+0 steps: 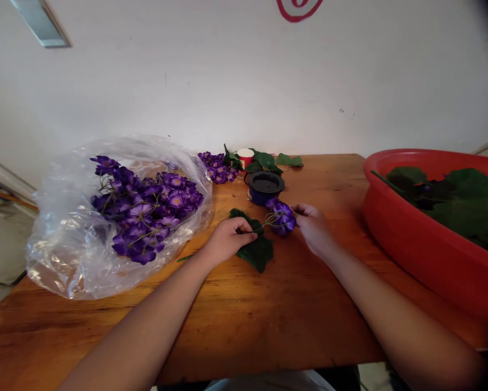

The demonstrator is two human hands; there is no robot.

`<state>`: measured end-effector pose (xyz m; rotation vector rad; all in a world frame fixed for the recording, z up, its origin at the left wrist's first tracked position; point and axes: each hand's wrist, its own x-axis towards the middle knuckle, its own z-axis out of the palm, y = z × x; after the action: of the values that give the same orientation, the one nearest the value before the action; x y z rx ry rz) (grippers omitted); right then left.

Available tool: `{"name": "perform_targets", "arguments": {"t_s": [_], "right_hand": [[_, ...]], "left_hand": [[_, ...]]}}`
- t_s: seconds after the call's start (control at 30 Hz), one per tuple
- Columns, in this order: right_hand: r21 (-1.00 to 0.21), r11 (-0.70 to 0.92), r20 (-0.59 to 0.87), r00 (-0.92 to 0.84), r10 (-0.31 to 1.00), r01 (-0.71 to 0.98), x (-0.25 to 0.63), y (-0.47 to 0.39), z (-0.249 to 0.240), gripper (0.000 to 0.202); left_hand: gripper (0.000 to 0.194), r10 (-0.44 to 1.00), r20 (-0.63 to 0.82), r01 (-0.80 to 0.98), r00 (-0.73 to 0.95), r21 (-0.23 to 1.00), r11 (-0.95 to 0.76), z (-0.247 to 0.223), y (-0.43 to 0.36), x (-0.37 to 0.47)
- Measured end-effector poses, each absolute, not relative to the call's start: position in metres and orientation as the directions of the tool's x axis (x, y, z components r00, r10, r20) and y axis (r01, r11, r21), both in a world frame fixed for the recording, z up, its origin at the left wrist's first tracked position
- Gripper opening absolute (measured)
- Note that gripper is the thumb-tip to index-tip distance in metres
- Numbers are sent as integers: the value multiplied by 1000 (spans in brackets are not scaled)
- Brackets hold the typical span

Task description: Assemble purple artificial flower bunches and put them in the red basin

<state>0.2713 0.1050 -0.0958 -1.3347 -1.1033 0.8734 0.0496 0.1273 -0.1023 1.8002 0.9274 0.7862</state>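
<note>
A purple artificial flower sprig with green leaves lies across the space between my hands, just above the wooden table. My left hand pinches its stem between thumb and fingers, beside the leaves. At the blossom's right edge my right hand has its thumb and fingertips closed on the petals. Right behind the blossom stands a dark round pot with a black top. To the left, a clear plastic bag lies open, with a heap of purple flowers in it.
A red plastic basin holding green leaves stands at the right. Near the wall are more purple flowers, a small red container with a white top and loose leaves. The wooden table ends close in front of me.
</note>
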Motion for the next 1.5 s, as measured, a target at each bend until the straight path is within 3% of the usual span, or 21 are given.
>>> {"name": "perform_targets", "arguments": {"t_s": [0.27, 0.5, 1.07, 1.27, 1.37, 1.5], "right_hand": [[-998, 61, 61, 275, 960, 8, 265, 101, -94, 33], [-994, 64, 88, 286, 954, 92, 269, 104, -97, 33], [-993, 69, 92, 260, 961, 95, 267, 102, -97, 30], [-990, 119, 128, 140, 982, 75, 277, 104, -96, 38], [-956, 202, 210, 15, 978, 213, 282, 99, -91, 49], [-757, 297, 244, -170, 955, 583, 282, 93, -87, 48]], "left_hand": [[18, 846, 137, 279, 516, 906, -317, -103, 126, 49], [23, 860, 145, 260, 489, 917, -302, -104, 127, 50], [22, 852, 149, 276, 503, 906, -321, -104, 126, 50], [20, 849, 157, 267, 505, 907, -327, -105, 127, 50], [20, 845, 152, 283, 512, 899, -333, -105, 127, 50], [20, 839, 148, 302, 524, 888, -346, -104, 126, 50]]}}
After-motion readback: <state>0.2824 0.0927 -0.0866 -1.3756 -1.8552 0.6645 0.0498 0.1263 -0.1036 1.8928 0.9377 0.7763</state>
